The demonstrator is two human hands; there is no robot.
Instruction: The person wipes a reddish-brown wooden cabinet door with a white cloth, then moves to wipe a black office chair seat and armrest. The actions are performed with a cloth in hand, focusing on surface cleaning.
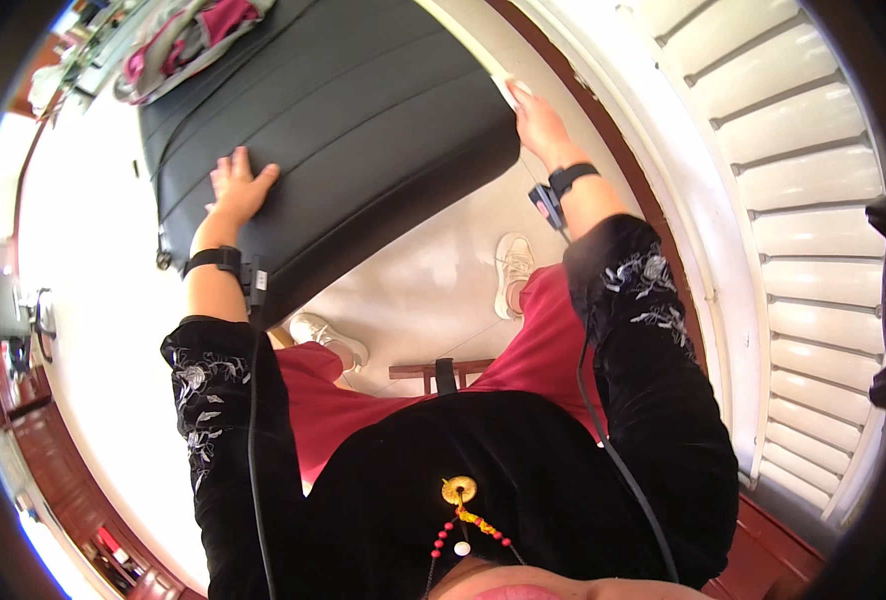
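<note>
A black padded bench or couch section (338,112) with stitched seams lies in front of me. My left hand (239,186) rests on its top with the fingers spread and holds nothing. At the bench's right corner, my right hand (537,116) has its fingers on a white thing (508,91), perhaps a cloth, against the pale edge there. How firmly those fingers close on it cannot be told. A dark cord (188,124) runs along the bench's left side. Both wrists carry a black strap with a small device.
A pink and grey fabric item (188,45) lies at the bench's far left. A white radiator (818,225) stands along the right wall. Below me is a tiled floor (428,262), with a small brown wooden frame (405,371) near my legs. Reddish-brown furniture (68,465) stands at the lower left.
</note>
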